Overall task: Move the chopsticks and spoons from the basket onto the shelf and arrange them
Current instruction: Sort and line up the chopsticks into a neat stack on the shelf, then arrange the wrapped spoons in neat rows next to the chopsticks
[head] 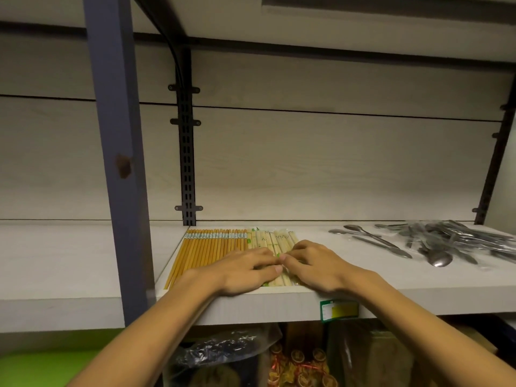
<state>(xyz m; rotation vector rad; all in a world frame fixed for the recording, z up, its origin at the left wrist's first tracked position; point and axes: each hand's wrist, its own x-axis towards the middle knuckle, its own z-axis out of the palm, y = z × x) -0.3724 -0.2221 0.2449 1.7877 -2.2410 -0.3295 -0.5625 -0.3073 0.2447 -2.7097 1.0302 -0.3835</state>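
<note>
- The pale white-grey laminate shelf board (418,286) carries a flat row of honey-brown wooden chopsticks (206,250) at its left end, tips toward the front edge.
- Just beside them on the right lie paler bamboo chopsticks in clear plastic wrappers with green print (275,238) — both hands cover their near halves, so their full length is hidden.
- The left hand (245,270) rests palm-down with fingers bent onto the wrapped chopsticks; its thumb tip meets the right hand (315,265), whose fingers are likewise curled down onto them. Whether either pinches a wrapper, I cannot tell.
- Well apart, at the right, a loose heap of steel spoons in crinkled clear plastic (435,241) runs off the frame edge.
- A green-and-yellow price label (339,310) sticks on the shelf's front lip; its text is unreadable.
</note>
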